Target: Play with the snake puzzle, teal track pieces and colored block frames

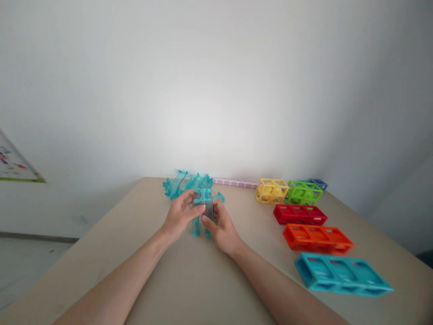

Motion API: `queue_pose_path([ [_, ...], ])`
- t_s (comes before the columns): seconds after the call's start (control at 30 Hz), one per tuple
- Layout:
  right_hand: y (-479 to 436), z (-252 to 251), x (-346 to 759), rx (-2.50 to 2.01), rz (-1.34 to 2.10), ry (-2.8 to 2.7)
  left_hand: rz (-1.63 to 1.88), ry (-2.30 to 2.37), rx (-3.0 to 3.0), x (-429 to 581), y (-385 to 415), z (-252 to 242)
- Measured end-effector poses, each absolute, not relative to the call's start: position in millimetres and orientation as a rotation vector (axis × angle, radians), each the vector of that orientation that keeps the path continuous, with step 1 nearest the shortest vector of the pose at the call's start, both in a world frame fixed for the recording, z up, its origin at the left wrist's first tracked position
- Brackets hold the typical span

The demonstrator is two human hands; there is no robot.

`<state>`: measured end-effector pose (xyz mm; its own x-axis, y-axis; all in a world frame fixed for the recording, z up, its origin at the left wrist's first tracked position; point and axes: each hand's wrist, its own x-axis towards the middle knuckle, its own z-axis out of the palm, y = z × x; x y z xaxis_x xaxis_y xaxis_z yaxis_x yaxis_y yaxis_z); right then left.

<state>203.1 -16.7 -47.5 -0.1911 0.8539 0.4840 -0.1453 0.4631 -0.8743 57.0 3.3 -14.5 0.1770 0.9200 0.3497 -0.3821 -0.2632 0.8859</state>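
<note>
Near the middle of the table, both hands close around a translucent teal plastic toy piece (203, 194) with two leg-like parts pointing toward me. My left hand (182, 213) grips its left side, thumb laid across the front. On the right side, my right hand (219, 225) pinches one leg between thumb and fingers. Part of the piece is hidden behind the fingers. Just beyond the hands lies a pile of similar translucent teal track-like pieces (179, 183); a small teal connector (219, 197) shows right of the held piece.
Along the right side stand open-frame plastic blocks: yellow (272, 191), green (303, 192), dark blue (319, 183), red (300, 214), orange (318, 238) and turquoise (343, 274). A lilac patterned strip (235, 183) lies along the wall at the table's (111, 234) back edge.
</note>
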Motion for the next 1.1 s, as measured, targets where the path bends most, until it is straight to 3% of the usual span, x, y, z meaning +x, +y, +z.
queue_pose_path([
  [1.1,-17.4,-36.1,212.8,-0.804,0.745,-1.671,1.469,0.649,1.386,46.1,7.3,-13.9],
])
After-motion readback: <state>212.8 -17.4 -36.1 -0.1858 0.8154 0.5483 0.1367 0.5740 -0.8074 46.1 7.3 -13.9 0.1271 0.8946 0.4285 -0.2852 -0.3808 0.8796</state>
